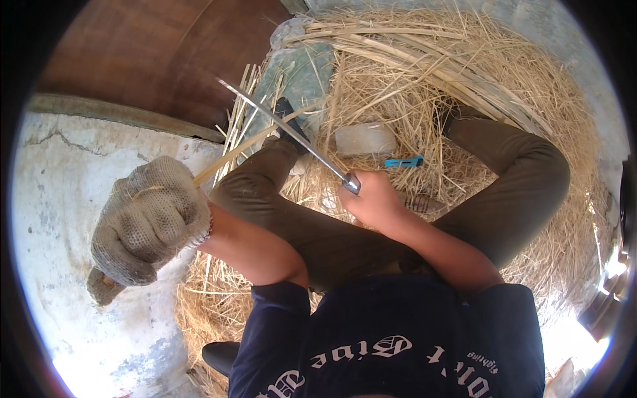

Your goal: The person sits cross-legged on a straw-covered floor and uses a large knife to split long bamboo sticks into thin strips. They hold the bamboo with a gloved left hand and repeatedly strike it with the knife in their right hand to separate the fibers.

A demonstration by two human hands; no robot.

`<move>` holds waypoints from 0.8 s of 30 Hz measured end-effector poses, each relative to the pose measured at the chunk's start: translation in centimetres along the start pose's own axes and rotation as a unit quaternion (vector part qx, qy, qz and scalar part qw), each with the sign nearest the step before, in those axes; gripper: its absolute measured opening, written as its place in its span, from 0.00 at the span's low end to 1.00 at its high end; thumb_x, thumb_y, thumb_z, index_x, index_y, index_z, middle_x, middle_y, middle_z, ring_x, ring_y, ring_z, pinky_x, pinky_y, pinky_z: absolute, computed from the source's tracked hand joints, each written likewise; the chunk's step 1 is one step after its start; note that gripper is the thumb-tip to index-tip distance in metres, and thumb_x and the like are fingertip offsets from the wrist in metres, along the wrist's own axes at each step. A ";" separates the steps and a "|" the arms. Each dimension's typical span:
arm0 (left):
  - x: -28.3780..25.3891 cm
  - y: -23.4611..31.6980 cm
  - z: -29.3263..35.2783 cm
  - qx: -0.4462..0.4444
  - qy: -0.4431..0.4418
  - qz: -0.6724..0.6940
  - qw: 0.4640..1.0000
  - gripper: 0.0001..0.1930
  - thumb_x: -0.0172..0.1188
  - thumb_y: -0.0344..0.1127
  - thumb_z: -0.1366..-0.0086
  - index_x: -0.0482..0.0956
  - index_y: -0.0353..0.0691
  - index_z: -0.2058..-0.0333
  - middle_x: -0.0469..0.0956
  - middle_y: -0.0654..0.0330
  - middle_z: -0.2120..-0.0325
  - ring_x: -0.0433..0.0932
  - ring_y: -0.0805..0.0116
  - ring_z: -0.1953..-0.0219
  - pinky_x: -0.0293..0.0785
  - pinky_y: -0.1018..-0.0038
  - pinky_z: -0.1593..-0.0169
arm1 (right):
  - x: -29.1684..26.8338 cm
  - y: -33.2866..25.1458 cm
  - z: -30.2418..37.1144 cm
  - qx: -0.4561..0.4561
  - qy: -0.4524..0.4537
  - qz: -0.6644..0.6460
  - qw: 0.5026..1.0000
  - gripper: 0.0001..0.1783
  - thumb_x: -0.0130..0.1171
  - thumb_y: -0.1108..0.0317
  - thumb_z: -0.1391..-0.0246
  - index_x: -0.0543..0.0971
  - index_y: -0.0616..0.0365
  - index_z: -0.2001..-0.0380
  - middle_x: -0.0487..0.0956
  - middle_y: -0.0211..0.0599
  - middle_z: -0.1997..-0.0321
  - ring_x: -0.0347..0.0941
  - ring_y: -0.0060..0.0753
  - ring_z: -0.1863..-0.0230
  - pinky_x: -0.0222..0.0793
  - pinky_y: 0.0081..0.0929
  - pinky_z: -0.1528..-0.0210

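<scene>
My left hand [151,215], in a knitted grey-white work glove, is raised at the left with its fingers closed around a thin pale bamboo strip [229,156]. From the fist the strip runs up and to the right, crossing the blade of a long knife [285,125] in the picture; I cannot tell whether they touch. In my bare right hand [375,201], above my lap, the knife's handle is gripped, its narrow blade pointing far left. Much of the handle is hidden by the fingers.
Between my bent legs lie a grey stone block [365,139] and a blue plastic-looking tool [403,162]. Shavings [544,86] cover the floor, with long split strips [424,63] across the far side. A whitish wall [66,179] and brown panel [152,60] stand at left.
</scene>
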State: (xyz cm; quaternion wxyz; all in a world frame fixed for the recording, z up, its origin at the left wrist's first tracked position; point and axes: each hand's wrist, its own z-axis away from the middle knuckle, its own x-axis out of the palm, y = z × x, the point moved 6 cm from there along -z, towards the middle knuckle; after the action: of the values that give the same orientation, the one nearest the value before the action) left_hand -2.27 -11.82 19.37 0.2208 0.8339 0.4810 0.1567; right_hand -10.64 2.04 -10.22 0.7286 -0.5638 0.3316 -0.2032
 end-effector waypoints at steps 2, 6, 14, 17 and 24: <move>-0.2 0.1 0.4 0.018 0.021 0.001 1.000 0.24 0.64 0.61 0.35 0.77 0.54 0.83 0.63 0.78 0.93 0.60 0.88 0.91 0.53 0.87 0.87 | -0.6 -1.7 0.8 -0.048 0.015 0.039 0.998 0.11 0.64 0.65 0.45 0.78 0.62 0.72 0.77 0.41 0.83 0.75 0.36 0.84 0.70 0.36 0.76; -2.2 1.9 2.7 0.090 0.106 0.055 0.989 0.24 0.63 0.65 0.36 0.76 0.60 0.85 0.66 0.80 0.92 0.62 0.88 0.89 0.55 0.89 0.84 | -1.2 -2.7 0.4 -0.142 0.021 0.091 0.985 0.11 0.64 0.64 0.46 0.80 0.62 0.71 0.80 0.46 0.80 0.78 0.41 0.80 0.72 0.39 0.72; -2.4 1.7 2.4 0.071 0.082 0.004 0.994 0.22 0.65 0.65 0.37 0.77 0.61 0.84 0.66 0.80 0.92 0.62 0.88 0.89 0.54 0.89 0.84 | -1.4 2.3 -1.7 0.037 0.014 0.088 0.995 0.12 0.62 0.64 0.47 0.81 0.63 0.74 0.79 0.46 0.81 0.78 0.43 0.79 0.73 0.40 0.71; -1.8 2.5 2.4 0.046 0.061 -0.030 0.997 0.23 0.65 0.65 0.38 0.77 0.61 0.84 0.66 0.80 0.91 0.63 0.87 0.88 0.54 0.89 0.84 | -0.3 -1.4 0.4 -0.080 0.012 0.086 0.993 0.12 0.62 0.65 0.46 0.78 0.64 0.77 0.76 0.41 0.84 0.76 0.38 0.82 0.71 0.39 0.73; -3.5 2.5 3.6 0.037 0.074 -0.030 0.996 0.23 0.63 0.66 0.37 0.77 0.62 0.84 0.66 0.79 0.90 0.65 0.86 0.86 0.56 0.88 0.82 | 1.2 2.4 -2.0 0.012 -0.030 0.064 0.997 0.12 0.62 0.65 0.45 0.76 0.63 0.76 0.73 0.35 0.85 0.70 0.27 0.82 0.67 0.35 0.75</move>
State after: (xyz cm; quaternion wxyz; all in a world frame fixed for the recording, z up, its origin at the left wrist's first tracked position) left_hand -0.47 -16.79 17.41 0.1583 0.8127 0.5264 0.1933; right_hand -11.40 0.51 -13.07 0.7568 -0.5381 0.3425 -0.1429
